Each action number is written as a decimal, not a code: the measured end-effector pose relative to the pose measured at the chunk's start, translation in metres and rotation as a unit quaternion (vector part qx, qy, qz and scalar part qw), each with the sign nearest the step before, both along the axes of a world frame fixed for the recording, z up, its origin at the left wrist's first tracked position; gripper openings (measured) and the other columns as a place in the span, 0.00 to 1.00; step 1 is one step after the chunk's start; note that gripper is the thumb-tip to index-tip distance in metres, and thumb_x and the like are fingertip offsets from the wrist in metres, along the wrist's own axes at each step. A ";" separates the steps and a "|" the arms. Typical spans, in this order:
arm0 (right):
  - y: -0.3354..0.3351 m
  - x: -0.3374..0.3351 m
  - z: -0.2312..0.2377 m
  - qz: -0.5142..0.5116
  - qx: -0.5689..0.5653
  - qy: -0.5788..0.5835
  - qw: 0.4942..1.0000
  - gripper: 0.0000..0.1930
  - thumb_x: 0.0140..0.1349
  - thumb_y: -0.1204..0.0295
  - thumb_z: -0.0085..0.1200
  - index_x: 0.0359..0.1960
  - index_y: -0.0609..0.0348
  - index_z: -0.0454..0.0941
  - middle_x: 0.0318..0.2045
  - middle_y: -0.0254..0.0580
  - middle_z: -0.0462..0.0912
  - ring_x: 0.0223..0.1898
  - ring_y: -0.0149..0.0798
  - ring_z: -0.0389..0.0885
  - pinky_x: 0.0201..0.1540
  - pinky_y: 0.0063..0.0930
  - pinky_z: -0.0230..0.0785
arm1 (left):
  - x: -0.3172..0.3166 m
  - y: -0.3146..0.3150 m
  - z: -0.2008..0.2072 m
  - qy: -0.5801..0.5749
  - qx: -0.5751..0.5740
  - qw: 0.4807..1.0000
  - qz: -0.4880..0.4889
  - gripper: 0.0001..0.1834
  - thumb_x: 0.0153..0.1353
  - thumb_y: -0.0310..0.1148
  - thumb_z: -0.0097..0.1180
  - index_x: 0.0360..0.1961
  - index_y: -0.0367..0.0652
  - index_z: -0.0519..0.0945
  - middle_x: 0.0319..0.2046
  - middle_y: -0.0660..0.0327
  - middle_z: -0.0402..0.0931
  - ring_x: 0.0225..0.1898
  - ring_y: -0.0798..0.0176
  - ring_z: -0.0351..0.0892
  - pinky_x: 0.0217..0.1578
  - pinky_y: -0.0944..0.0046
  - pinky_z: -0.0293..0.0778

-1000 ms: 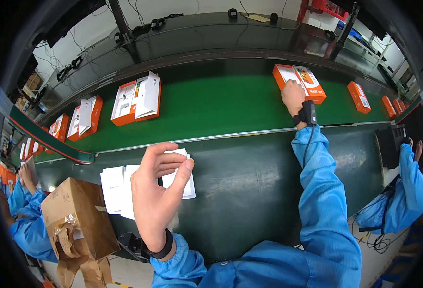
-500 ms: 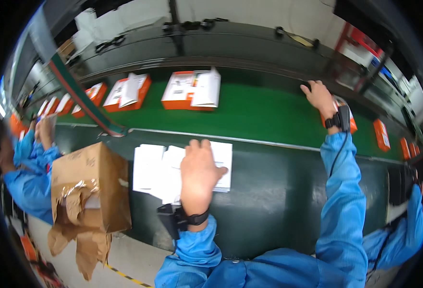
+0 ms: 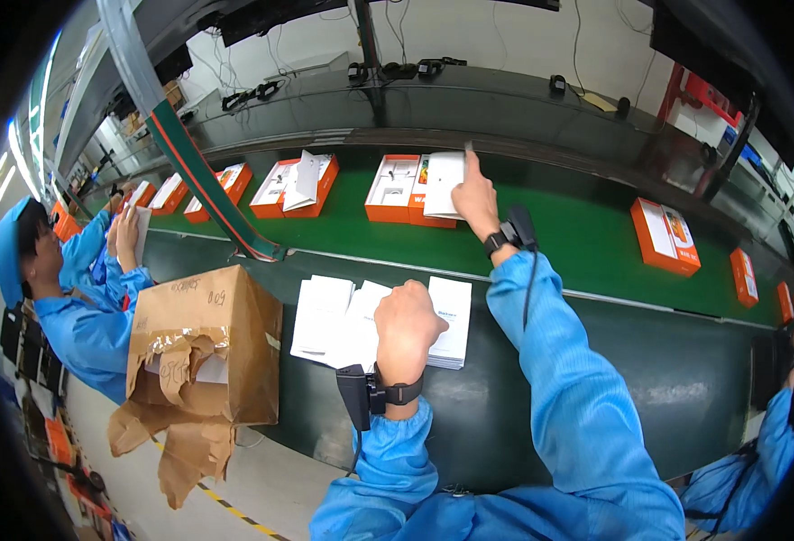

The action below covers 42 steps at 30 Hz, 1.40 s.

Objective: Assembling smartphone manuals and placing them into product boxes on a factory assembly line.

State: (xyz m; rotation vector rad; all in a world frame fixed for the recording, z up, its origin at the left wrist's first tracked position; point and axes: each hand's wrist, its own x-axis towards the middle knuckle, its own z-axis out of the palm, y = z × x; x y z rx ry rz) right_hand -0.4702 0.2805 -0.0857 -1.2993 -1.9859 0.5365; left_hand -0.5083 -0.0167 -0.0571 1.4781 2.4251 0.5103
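My right hand is at the right edge of a white folded card, its fingers closed on that edge. The card stands tilted over the right part of an orange box on the green belt. White compartments with small dark parts show in the box's left part. My left hand is over stacks of white booklets on the near table, fingers curled and closed. Whatever is under those fingers is hidden. Booklets lie to its left, and a printed stack to its right.
More orange boxes line the green belt, including one with a white card and one at right. A torn cardboard carton stands at left. A slanted post crosses the belt. Co-workers in blue sit on both sides.
My right hand has moved left from the box at right to the white card on the middle box. My left hand stays over the booklets, its fingers now more curled. The whole view has shifted.
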 end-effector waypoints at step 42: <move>-0.113 0.116 0.004 0.445 -0.364 0.377 0.726 0.19 0.81 0.70 0.63 0.64 0.75 0.86 0.56 0.53 0.93 0.58 0.39 0.90 0.68 0.39 0.80 | -0.058 0.036 -0.041 -0.541 0.448 0.712 0.008 0.58 0.70 0.41 0.79 0.86 0.30 0.52 0.65 0.32 0.82 0.64 0.49 0.89 0.59 0.54 0.87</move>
